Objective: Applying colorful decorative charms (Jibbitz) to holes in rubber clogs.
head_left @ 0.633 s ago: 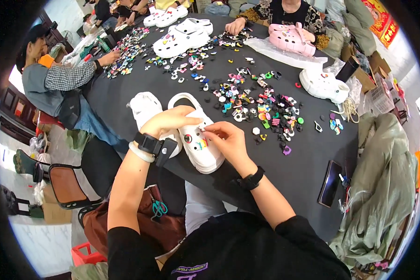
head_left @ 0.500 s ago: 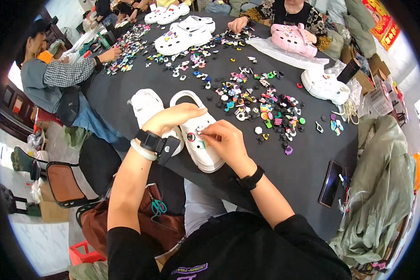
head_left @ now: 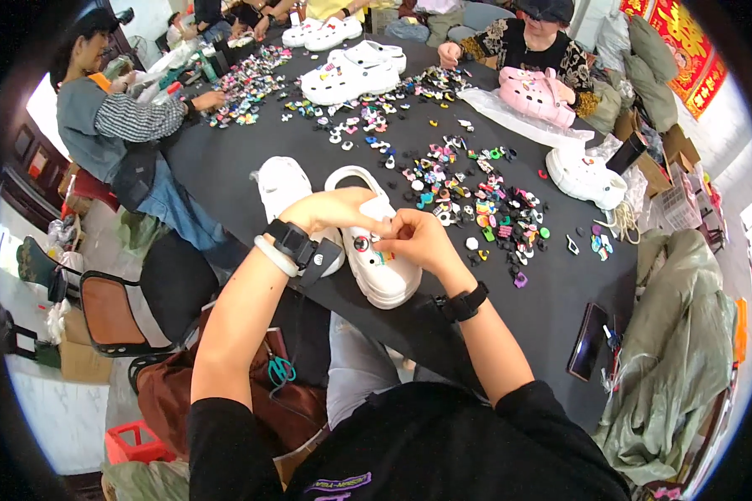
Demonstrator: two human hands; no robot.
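Observation:
A white clog (head_left: pixel 386 288) lies toe toward me near the table's edge, a round dark charm and a colourful one fixed on its top. My left hand (head_left: pixel 338 209) lies across its upper and grips it, part of the fingers hidden. My right hand (head_left: pixel 419 240) is closed in a pinch over the clog's right side, its fingertips meeting the left hand's. Whatever they pinch is hidden. Partly behind my left wrist stands a second white clog (head_left: pixel 281 182). Loose shoe charms (head_left: pixel 485 200) are scattered beyond my right hand.
More white clogs (head_left: pixel 351 82) stand at the back, with a pink pair (head_left: pixel 536 96) and a single white clog (head_left: pixel 586 178) to the right. A phone (head_left: pixel 589 341) lies at the right edge. One co-worker (head_left: pixel 134 125) sits at the left, another (head_left: pixel 551 50) across the table.
My right fingers have moved up from the clog's top to my left fingertips. The small white charm seen at them earlier is now hidden. The whole view has shifted slightly.

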